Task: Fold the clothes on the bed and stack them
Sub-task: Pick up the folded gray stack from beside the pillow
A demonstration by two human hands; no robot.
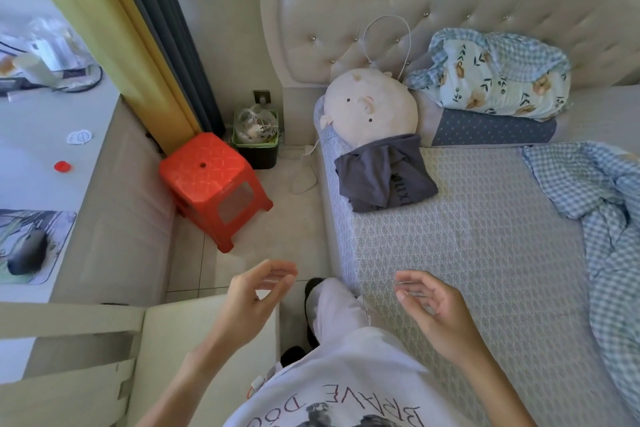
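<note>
Red stool beside tufted headboard

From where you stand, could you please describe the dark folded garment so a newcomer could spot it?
Start at the padded headboard, then drop to the round plush head. The dark folded garment lies just below it, the only solid charcoal piece among checked and floral fabrics.

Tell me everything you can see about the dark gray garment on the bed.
The dark gray garment looks like soft, thin knit fabric, loosely folded into a rough rectangle with creases and uneven edges. A bit of dark printed lettering shows on its right half, too small to read. It lies flat on the patterned mattress cover near the bed's left edge, toward the headboard. Its upper edge touches or tucks under the round plush head. Neither hand touches it.
</note>
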